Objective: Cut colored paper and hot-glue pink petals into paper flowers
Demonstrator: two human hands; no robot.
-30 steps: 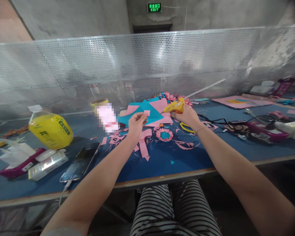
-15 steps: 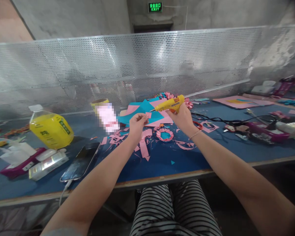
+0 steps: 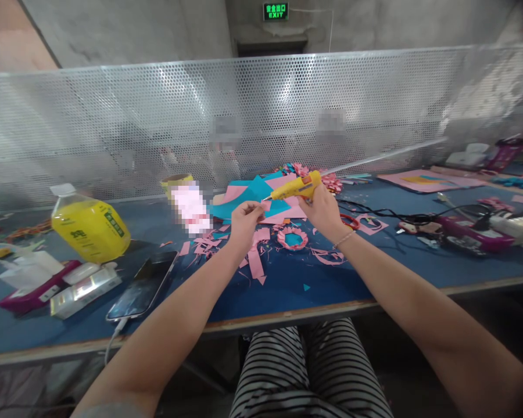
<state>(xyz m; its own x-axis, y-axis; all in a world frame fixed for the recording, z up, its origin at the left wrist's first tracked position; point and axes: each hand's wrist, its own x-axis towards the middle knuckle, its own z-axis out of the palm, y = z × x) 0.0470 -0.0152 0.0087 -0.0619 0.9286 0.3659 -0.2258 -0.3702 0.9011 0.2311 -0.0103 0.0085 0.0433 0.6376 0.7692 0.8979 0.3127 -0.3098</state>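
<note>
My right hand is wrapped round a yellow glue gun, with a clear glue stick jutting from its back end. Its nozzle points left, right by the fingertips of my left hand. Those fingers pinch a small piece of pink paper, mostly hidden by the fingers and the nozzle. Below the hands lies a round pink paper ring with a blue centre. Sheets of blue paper and pink paper lie behind the hands.
Pink scraps litter the table. At left are a yellow liquid bottle, a phone on a cable and a purple tissue pack. Black cords run right. A perforated metal screen borders the back.
The glue gun has shifted slightly left and down, bringing its nozzle to the pink paper at my left fingertips. My left hand has barely moved.
</note>
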